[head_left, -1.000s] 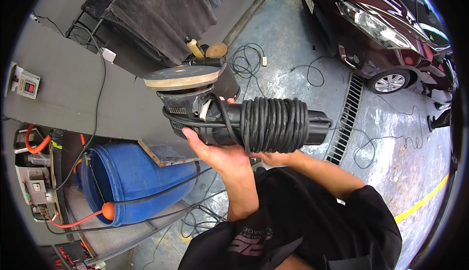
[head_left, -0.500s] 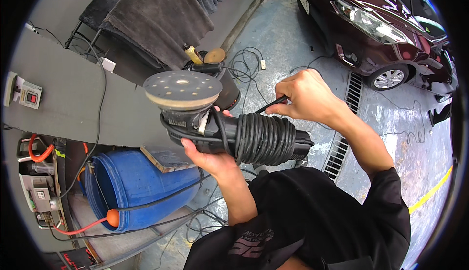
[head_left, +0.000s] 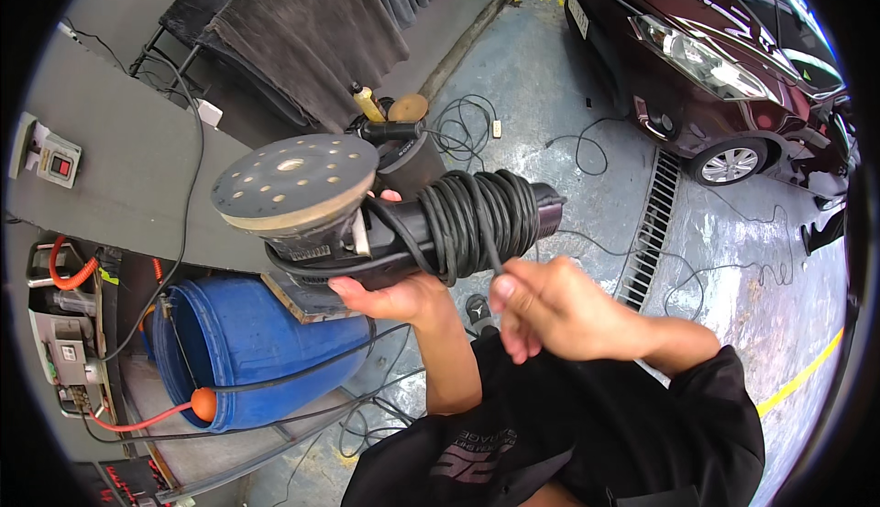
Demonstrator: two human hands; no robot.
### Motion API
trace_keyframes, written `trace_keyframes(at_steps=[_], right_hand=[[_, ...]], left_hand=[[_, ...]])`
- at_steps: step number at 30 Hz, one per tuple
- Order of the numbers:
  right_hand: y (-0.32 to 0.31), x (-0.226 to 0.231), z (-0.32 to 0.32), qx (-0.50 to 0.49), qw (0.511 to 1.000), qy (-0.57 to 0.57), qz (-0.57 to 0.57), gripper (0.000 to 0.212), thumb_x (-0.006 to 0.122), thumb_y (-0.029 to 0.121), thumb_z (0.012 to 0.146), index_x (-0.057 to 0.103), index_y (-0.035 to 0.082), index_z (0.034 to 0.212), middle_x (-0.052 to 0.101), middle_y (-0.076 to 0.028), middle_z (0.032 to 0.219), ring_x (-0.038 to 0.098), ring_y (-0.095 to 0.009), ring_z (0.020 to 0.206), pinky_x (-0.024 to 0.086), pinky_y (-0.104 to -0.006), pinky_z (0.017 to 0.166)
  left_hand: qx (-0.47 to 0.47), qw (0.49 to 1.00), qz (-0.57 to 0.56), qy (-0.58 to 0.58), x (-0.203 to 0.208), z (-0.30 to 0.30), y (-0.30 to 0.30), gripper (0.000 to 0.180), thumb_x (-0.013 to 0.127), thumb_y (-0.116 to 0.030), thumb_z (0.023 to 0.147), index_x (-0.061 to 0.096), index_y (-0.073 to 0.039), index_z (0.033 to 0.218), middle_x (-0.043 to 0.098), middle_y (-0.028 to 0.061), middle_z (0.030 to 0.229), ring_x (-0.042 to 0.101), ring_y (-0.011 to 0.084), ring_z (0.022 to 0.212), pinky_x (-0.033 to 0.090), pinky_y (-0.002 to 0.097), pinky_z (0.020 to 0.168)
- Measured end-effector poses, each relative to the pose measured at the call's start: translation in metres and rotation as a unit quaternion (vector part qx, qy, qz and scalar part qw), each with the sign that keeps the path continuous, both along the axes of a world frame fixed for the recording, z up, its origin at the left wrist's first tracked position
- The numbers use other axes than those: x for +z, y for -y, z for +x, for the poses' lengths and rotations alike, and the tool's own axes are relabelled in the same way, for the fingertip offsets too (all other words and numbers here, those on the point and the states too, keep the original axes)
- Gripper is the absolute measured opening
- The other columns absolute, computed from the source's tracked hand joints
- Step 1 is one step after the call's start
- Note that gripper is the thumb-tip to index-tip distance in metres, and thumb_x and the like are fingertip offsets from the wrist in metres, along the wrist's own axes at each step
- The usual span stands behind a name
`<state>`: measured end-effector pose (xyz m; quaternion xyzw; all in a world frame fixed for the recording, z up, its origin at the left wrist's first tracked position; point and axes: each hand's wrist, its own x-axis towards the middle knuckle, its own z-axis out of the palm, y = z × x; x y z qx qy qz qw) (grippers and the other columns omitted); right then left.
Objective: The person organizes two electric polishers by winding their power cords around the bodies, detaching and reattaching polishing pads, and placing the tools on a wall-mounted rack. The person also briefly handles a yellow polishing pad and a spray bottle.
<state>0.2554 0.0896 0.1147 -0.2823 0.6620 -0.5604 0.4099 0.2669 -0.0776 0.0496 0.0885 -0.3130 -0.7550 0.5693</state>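
Observation:
A black orbital sander (head_left: 394, 250) rests across my left hand (head_left: 394, 298), whose fingers wrap round its body from beneath. Its round pad (head_left: 293, 177), dotted with holes, faces up at the left end. Several turns of black power cord (head_left: 481, 223) are coiled tightly round the handle, and one strand also runs along the body toward the head. Just below the coil, my right hand (head_left: 559, 310) pinches a length of this cord between thumb and fingers. The part of the cord inside that fist is hidden.
On the left lies a blue barrel (head_left: 284, 347) with cables across it. Dark towels (head_left: 307, 39) hang on a rack at the back. Behind the sander are a yellow bottle (head_left: 367, 104) and loose cable (head_left: 463, 131). A maroon car (head_left: 697, 58) stands at right, beside a floor drain grate (head_left: 653, 223).
My right hand has come down and toward me, drawing the cord from the far side of the handle to the near side. The sander has shifted left and tilted.

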Motion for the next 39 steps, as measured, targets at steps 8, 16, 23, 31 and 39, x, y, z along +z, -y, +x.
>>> trace_keyframes(at_steps=[8, 16, 23, 31, 39], right_hand=[[0.039, -0.222, -0.034, 0.019, 0.864, -0.479, -0.154, 0.028, 0.047, 0.026, 0.098, 0.057, 0.000, 0.100, 0.066, -0.017, 0.084, 0.066, -0.032, 0.083, 0.051, -0.0410, 0.071], [0.011, -0.112, -0.143, -0.117, 0.882, -0.456, -0.021, 0.021, 0.070, 0.020, 0.082, 0.062, 0.001, 0.085, 0.063, -0.017, 0.068, 0.062, -0.034, 0.061, 0.048, -0.0389, 0.057], [-0.014, -0.009, -0.081, -0.087, 0.896, -0.432, 0.057, 0.028, 0.069, 0.022, 0.084, 0.062, -0.002, 0.072, 0.055, -0.019, 0.056, 0.057, -0.035, 0.052, 0.044, -0.0395, 0.052], [-0.008, -0.013, -0.011, -0.078, 0.988, -0.130, -0.017, 0.035, 0.045, 0.026, 0.101, 0.057, -0.001, 0.082, 0.055, -0.012, 0.053, 0.061, -0.029, 0.050, 0.048, -0.0361, 0.052], [0.034, -0.174, -0.026, 0.030, 0.916, -0.377, -0.137, 0.023, 0.050, 0.021, 0.096, 0.057, 0.001, 0.104, 0.062, -0.020, 0.091, 0.062, -0.039, 0.085, 0.049, -0.0437, 0.076]], left_hand=[[-0.154, 0.982, 0.064, -0.084, 0.028, -0.002, 0.003, 0.084, 0.043, -0.068, 0.085, 0.047, 0.005, 0.127, 0.058, 0.0229, 0.112, 0.059, 0.0356, 0.097, 0.047, 0.0487, 0.092], [-0.360, 0.925, 0.078, -0.097, -0.003, 0.009, 0.016, 0.085, 0.044, -0.066, 0.085, 0.041, 0.005, 0.131, 0.055, 0.0252, 0.113, 0.057, 0.0365, 0.099, 0.045, 0.0490, 0.093], [-0.138, 0.990, -0.021, 0.032, -0.010, 0.002, 0.005, 0.080, 0.045, -0.061, 0.086, 0.041, 0.003, 0.132, 0.055, 0.0260, 0.115, 0.058, 0.0369, 0.102, 0.049, 0.0504, 0.089], [-0.028, 0.996, 0.008, -0.084, -0.006, -0.013, -0.004, 0.075, 0.040, -0.063, 0.087, 0.048, -0.002, 0.129, 0.060, 0.0208, 0.109, 0.061, 0.0358, 0.093, 0.051, 0.0474, 0.085], [-0.126, 0.981, 0.077, -0.122, 0.015, 0.001, -0.001, 0.087, 0.041, -0.069, 0.082, 0.049, 0.007, 0.123, 0.060, 0.0230, 0.109, 0.061, 0.0344, 0.099, 0.048, 0.0464, 0.092]])
